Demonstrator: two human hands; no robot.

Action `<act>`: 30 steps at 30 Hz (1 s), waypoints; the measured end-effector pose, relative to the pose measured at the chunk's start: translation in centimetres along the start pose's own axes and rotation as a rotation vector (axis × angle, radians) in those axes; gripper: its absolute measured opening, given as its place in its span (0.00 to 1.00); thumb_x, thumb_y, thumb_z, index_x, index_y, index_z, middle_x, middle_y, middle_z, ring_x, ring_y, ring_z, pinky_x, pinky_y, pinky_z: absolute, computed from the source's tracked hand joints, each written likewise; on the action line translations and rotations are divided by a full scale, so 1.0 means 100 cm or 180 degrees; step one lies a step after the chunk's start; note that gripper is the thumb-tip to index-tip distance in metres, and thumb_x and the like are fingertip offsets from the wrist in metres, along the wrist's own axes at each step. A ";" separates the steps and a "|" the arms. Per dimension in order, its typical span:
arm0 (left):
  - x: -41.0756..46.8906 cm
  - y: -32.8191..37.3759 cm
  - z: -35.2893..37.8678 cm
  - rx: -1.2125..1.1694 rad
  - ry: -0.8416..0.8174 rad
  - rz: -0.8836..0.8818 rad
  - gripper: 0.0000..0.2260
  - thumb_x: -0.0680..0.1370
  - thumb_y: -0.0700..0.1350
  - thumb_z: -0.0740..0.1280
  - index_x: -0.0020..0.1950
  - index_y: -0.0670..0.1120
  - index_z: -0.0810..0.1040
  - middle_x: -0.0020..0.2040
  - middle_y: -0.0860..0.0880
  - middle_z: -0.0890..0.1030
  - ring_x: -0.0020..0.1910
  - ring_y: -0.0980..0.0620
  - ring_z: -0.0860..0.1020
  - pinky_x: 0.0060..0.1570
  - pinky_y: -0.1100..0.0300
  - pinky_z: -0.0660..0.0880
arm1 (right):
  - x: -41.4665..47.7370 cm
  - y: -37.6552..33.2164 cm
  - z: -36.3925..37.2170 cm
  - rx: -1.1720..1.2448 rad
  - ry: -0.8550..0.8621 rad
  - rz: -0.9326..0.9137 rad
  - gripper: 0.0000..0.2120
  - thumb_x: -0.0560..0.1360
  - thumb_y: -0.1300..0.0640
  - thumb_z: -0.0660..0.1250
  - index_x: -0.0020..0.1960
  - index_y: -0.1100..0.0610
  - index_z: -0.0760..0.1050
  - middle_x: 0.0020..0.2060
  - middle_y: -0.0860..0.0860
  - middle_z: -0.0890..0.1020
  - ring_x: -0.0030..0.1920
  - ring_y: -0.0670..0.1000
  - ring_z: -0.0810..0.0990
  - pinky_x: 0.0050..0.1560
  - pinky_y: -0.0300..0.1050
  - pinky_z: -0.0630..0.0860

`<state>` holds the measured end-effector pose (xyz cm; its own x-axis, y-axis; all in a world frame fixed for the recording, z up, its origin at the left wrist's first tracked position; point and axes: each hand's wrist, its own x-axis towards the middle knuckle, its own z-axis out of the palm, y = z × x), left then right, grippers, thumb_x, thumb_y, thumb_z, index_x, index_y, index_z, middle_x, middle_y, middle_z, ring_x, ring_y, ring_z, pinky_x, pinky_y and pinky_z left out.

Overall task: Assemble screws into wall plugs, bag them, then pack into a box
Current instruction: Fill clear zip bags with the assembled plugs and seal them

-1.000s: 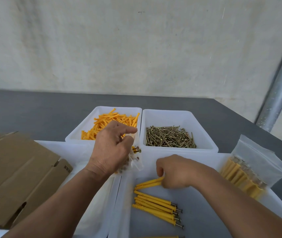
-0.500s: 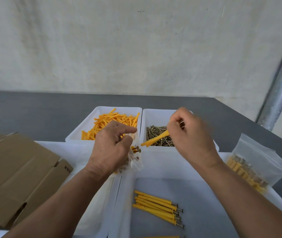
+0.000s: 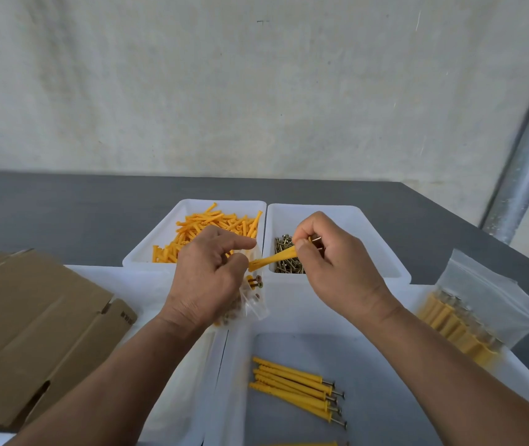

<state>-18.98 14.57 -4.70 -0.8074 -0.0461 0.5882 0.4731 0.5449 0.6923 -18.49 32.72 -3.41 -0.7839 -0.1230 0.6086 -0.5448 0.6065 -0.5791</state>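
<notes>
My left hand (image 3: 206,278) is curled round the top of a small clear bag (image 3: 253,305), forefinger stretched out above its mouth, forearm reaching in over the near trays. My right hand (image 3: 330,262) pinches a yellow plug (image 3: 272,260) by its screw end, held up in front of the screw tray (image 3: 353,210), tip slanting down-left to the bag's mouth. Compared with half a second ago, that tip is closer to the left fingers; the left hand has kept its place.
</notes>
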 end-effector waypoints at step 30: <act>-0.001 0.003 0.002 -0.0167 0.0081 -0.0019 0.16 0.66 0.44 0.61 0.48 0.49 0.85 0.46 0.56 0.79 0.43 0.59 0.77 0.42 0.70 0.72 | -0.008 -0.012 0.030 -0.0224 -0.0829 -0.0334 0.11 0.78 0.51 0.67 0.59 0.50 0.81 0.47 0.45 0.73 0.39 0.42 0.70 0.46 0.39 0.69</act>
<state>-18.87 14.86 -4.62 -0.8013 -0.0710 0.5940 0.4867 0.4999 0.7164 -18.07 29.73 -4.79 -0.7794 -0.3799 0.4982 -0.6120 0.6317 -0.4758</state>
